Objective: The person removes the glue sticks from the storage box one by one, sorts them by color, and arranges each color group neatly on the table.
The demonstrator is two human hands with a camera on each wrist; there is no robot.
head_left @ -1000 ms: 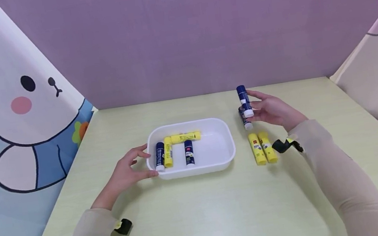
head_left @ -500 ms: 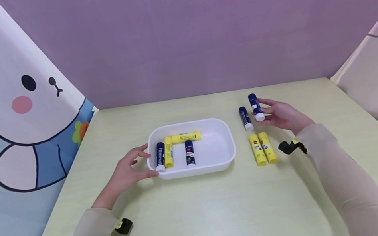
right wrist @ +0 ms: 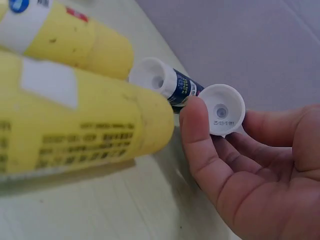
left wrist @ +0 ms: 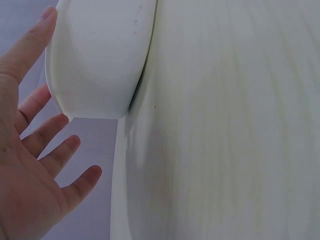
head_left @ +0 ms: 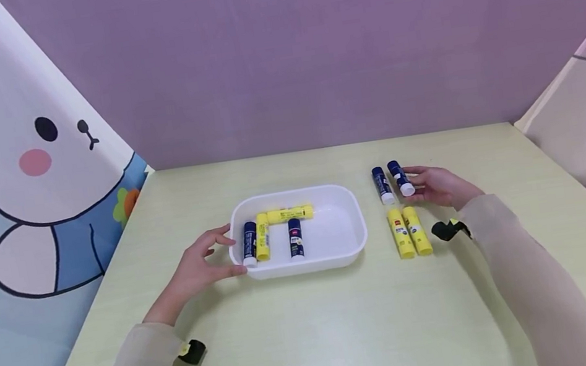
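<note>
My right hand [head_left: 442, 187] pinches a dark blue glue stick [head_left: 400, 176] between thumb and fingers. In the right wrist view, the white base of this stick [right wrist: 223, 107] faces the camera. A second blue glue stick [head_left: 382, 185] lies just left of it on the table. Two yellow glue sticks [head_left: 401, 234] lie side by side nearer the front. My left hand [head_left: 200, 263], fingers spread and relaxed, touches the left end of a white tray [head_left: 340, 260]. Thumb and fingertips meet its rim [left wrist: 56, 95]. Inside the tray are two blue and two yellow glue sticks.
A pale wood-look table [head_left: 314, 330] bears everything. Behind it rises a purple backdrop [head_left: 275, 54]; a cloth with a cartoon character [head_left: 0, 136] hangs at the left. Black straps [head_left: 194, 352] show at the wrists.
My right hand has come down and slightly right with its blue glue stick, lowering it beside the other blue one. The left hand stays at the tray.
</note>
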